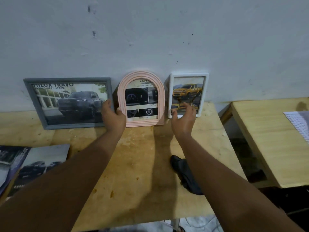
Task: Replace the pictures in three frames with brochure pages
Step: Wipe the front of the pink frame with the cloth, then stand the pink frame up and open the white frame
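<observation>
Three frames lean against the wall at the back of the wooden table (142, 164). The grey frame (66, 102) on the left shows a dark pickup page. The pink arched frame (142, 99) in the middle shows a page of car interior photos. The white frame (189, 94) on the right shows a yellow pickup page. My left hand (113, 116) holds the pink frame's left edge, thumb on its front. My right hand (184, 118) hovers with relaxed fingers just right of the pink frame, in front of the white frame's lower part, holding nothing.
Brochures (31, 164) with dark car pictures lie at the table's left front. A black object (185, 174) lies on the table under my right forearm. A second wooden table (270, 139) stands to the right across a gap, with a printed sheet (299, 123) on it.
</observation>
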